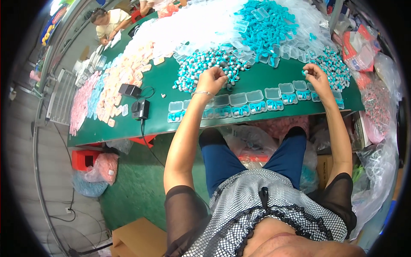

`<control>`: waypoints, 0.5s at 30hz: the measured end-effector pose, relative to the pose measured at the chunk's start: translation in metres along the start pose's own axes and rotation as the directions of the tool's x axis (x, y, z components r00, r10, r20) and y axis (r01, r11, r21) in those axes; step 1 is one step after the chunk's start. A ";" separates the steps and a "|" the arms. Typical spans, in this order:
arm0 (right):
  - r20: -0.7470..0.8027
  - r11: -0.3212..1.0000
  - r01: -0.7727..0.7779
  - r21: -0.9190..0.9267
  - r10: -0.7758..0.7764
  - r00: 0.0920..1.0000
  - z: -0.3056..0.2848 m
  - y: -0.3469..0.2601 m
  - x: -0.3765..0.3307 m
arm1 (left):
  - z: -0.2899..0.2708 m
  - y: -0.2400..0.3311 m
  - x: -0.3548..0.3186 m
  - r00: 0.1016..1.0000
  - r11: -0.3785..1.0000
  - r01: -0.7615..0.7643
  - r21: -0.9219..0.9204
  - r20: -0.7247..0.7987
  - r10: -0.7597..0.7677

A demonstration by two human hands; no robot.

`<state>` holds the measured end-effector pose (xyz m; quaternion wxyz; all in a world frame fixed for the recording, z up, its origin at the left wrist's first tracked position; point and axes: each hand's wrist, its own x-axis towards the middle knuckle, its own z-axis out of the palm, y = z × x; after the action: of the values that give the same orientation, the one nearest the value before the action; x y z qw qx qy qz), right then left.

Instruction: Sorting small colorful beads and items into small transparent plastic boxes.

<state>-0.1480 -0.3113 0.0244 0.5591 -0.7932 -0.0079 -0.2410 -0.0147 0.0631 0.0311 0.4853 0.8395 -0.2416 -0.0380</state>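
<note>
A small teal-and-white piece [305, 73] is at the fingertips of my right hand [317, 80], just above the left fringe of the right heap [336, 68] of teal-and-grey pieces. Between that heap and the left heap [188, 70] of similar pieces, a stretch of green desk [278, 77] lies bare, and there is more bare surface to the left of the left heap. A row of clear cases [239, 98] runs close along the near edge, lids folded open on the far side, teal pieces inside; only a narrow strip separates it from that edge.

My right thumb and forefinger close on the piece. My left hand [210, 81] is at the near side of the left heap, its fingers curled with the tips drawn together; I cannot tell whether they grip anything. Both forearms reach up across the near edge, the left one, with a bracelet [202, 93] at the wrist, passing over the row toward its left end, the right one over its right end.

Farther out, teal parts [269, 32] and a white mound [188, 25] cover the far side; peach pieces [128, 75] spread leftward.
</note>
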 end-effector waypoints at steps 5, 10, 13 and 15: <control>0.066 0.998 0.031 0.055 -0.035 0.997 -0.017 -0.003 -0.013 | 0.039 0.026 0.003 0.990 0.895 0.131 -0.426 0.100 -0.098; -0.013 0.993 -0.078 0.088 0.079 0.997 -0.038 -0.003 -0.029 | 0.093 0.059 0.002 0.969 0.683 0.233 -0.692 0.226 -0.102; -0.069 0.994 -0.006 -0.108 -0.002 0.998 -0.059 -0.003 -0.047 | 0.134 0.088 0.007 0.944 0.647 0.292 -0.704 0.321 -0.076; -0.079 0.981 0.064 -0.185 -0.079 0.994 -0.068 0.005 -0.054 | 0.160 0.100 0.010 0.946 0.738 0.208 -0.642 0.323 0.014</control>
<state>-0.2195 -0.3603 0.0165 0.4749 -0.8292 0.0097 -0.2945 -0.0902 -0.1098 0.0316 0.7074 0.6045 -0.2395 -0.2771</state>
